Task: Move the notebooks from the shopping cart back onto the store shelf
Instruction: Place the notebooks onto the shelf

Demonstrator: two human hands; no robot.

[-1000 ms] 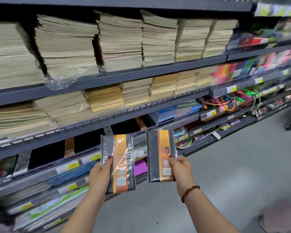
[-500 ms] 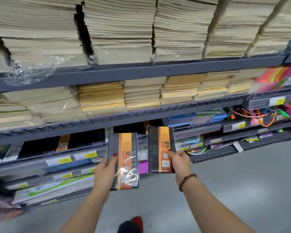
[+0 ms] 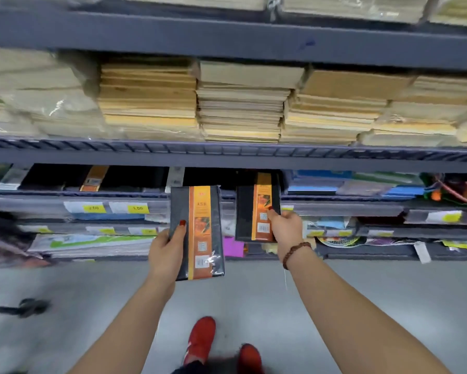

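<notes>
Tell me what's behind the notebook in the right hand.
Behind the held notebook, gripped by the right hand, a matching orange-banded notebook sits in the dark shelf bay. The bay's front edge is covered, so free room there cannot be seen.

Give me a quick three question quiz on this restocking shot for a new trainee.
1. True or false: the left hand grips the left notebook while the right hand holds the right notebook.
2. Which wrist wears the bead bracelet? A. left B. right
3. Fill in: the shoes are ___.
Key: 1 true; 2 B; 3 red.
</notes>
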